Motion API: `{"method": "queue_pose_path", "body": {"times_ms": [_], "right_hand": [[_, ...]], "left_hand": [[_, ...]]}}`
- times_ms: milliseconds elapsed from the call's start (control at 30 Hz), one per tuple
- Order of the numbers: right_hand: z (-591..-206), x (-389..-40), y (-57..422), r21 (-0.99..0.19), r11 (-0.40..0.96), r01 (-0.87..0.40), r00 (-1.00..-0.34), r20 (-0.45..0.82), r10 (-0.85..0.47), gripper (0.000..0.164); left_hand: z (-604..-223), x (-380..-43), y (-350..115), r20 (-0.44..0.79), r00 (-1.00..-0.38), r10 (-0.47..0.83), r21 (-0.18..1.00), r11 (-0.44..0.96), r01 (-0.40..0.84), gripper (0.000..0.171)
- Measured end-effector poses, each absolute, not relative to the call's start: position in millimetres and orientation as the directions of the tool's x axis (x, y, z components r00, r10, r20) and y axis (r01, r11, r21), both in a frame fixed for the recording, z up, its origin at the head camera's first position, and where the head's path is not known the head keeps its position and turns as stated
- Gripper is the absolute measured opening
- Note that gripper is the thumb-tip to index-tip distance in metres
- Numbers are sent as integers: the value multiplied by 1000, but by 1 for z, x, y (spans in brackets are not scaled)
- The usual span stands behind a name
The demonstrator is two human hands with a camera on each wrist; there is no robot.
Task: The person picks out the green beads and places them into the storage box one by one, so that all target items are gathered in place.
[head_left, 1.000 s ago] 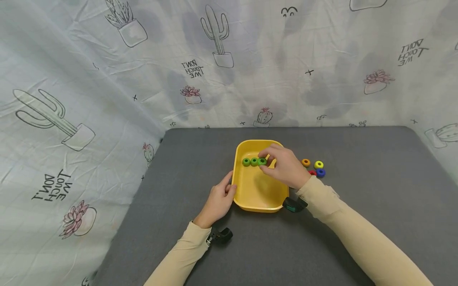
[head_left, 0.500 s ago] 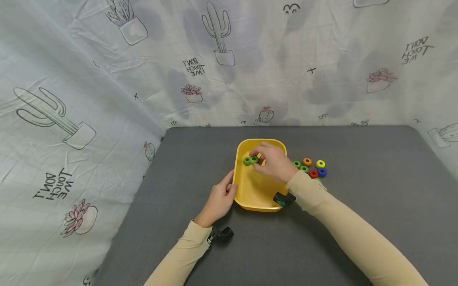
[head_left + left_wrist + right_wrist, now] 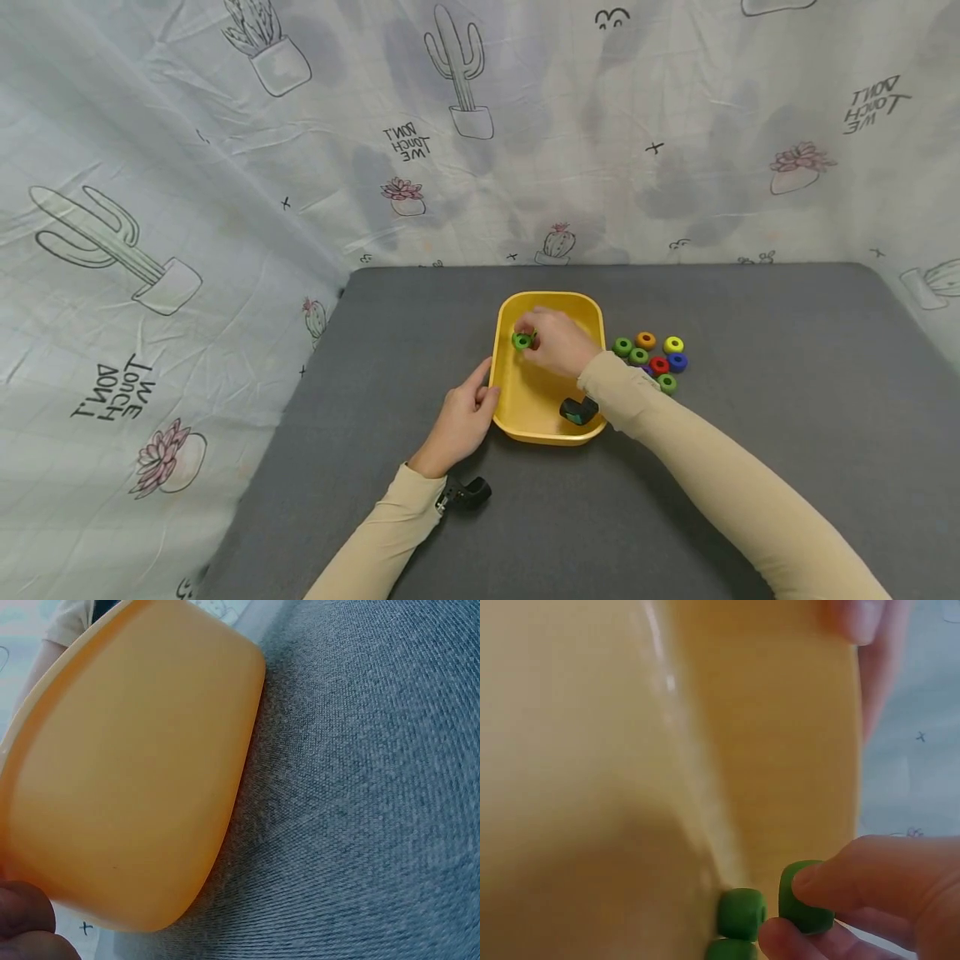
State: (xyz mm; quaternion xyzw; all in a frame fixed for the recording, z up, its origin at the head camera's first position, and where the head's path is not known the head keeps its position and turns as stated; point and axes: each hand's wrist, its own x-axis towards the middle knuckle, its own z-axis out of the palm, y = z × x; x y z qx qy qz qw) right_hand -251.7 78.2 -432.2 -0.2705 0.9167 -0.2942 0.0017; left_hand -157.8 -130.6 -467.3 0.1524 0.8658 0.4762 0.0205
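A yellow plastic tray (image 3: 546,417) stands on the grey table. My left hand (image 3: 457,421) grips its left wall, with the thumb (image 3: 861,621) over the rim on the inner side and fingers outside. Inside the tray, my right hand (image 3: 558,342) pinches a green bead (image 3: 804,898) between thumb and finger, close to the left wall. Just beyond it in the right wrist view, a second green bead (image 3: 739,913) sits on the tray floor, touching a third one (image 3: 731,949). From the head, the held bead (image 3: 522,342) covers those two.
Loose beads lie right of the tray: several green (image 3: 667,383), an orange (image 3: 645,340), a yellow (image 3: 673,345), a red (image 3: 658,365), a blue (image 3: 677,362) and a partly hidden purple one (image 3: 647,371). A printed cloth (image 3: 480,192) hangs behind the table.
My right hand has moved left across the tray with the green bead, over the two lying there. More beads on the right have come into sight. The left hand has stayed on the tray.
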Motion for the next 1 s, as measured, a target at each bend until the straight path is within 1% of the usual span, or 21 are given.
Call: {"method": "queue_pose_path", "body": {"times_ms": [233, 600, 1000], "right_hand": [[-437, -255, 74, -509, 717, -476, -862, 111, -494, 26], [-440, -259, 69, -474, 733, -487, -852, 73, -519, 23], [-442, -257, 70, -478, 731, -486, -850, 65, -523, 23]], "left_hand": [[-468, -158, -131, 120, -950, 290, 829, 497, 257, 53], [-469, -159, -132, 143, -940, 309, 827, 485, 285, 53], [-469, -159, -131, 118, -947, 299, 829, 495, 259, 53]]}}
